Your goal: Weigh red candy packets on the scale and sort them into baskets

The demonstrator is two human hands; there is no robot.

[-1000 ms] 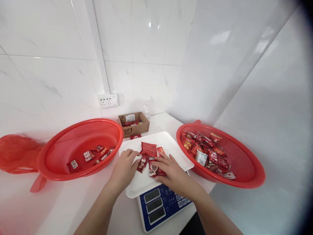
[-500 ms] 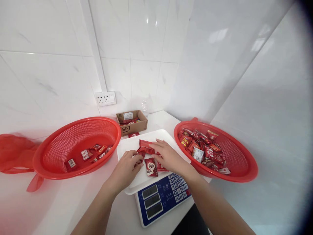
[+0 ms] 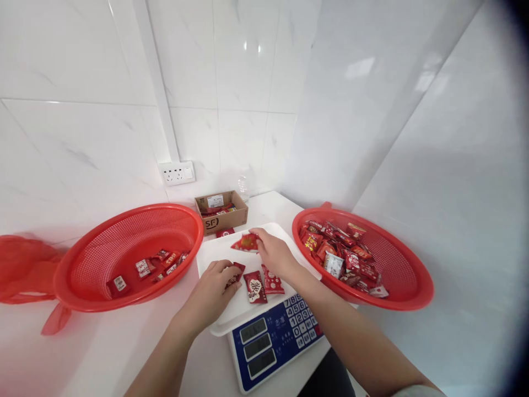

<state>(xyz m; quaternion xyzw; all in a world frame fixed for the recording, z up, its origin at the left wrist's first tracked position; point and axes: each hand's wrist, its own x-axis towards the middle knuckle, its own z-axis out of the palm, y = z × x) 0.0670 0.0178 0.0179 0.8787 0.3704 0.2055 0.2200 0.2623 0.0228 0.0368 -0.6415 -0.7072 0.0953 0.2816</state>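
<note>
My right hand (image 3: 275, 252) pinches a red snack packet (image 3: 246, 242) with yellow print, tilted above the white tray (image 3: 264, 318) of a digital scale. Closer to me, my left hand (image 3: 212, 292) has its fingers closed on a dark red packet (image 3: 237, 271), partly hidden by the fingers. Two more wrapped snacks lie flat on the tray between the hands: a dark red packet with a cream patch (image 3: 255, 289) and a red packet with white marks (image 3: 273, 281).
A red mesh basket (image 3: 99, 234) with several packets stands left; another red basket (image 3: 405, 270) holds a larger heap at right. Behind the tray are a cardboard box (image 3: 225, 220) and a single packet (image 3: 225, 232). The scale's blue panel (image 3: 281, 336) faces me.
My right hand has lifted the red packet off the tray and turned it, uncovering the packet beneath. My left hand stays about where it was, at the dark red packet.
</note>
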